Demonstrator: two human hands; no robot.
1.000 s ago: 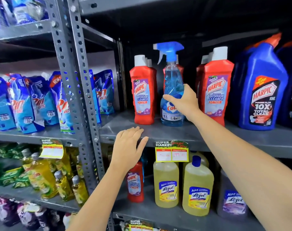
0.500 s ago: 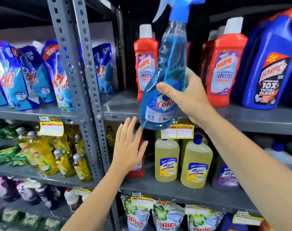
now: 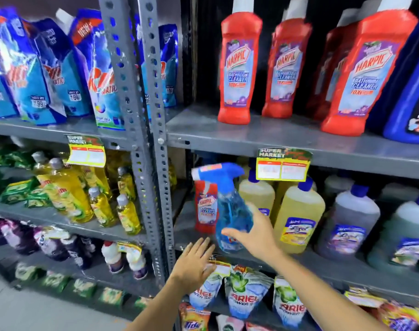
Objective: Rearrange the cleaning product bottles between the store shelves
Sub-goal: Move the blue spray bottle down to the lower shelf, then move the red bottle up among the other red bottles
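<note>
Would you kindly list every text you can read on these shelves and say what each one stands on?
"HARPIC", "CLEANER": red plastic bottle on the upper shelf.
"HARPIC": small red bottle behind the blue trigger spray bottle in the right hand.
"SUPER MARKET": yellow shelf tag; prices blurred.
"MATIC": blue detergent pouch.
"ARIEL": white-green pouch.
"Tide": orange pack.
Yellow jug label: blurred.

Upper shelf (image 3: pixel 263 137), right of frame: red bathroom cleaner bottles (image 3: pixel 239 68), upright; a blue bottle (image 3: pixel 409 96) at far right.
Middle shelf (image 3: pixel 323 261): a small red bottle (image 3: pixel 204 209), yellow bottles (image 3: pixel 299 218), greyish bottles (image 3: pixel 349 223).
Left shelf (image 3: pixel 60 132): blue pouches (image 3: pixel 43 72).
</note>
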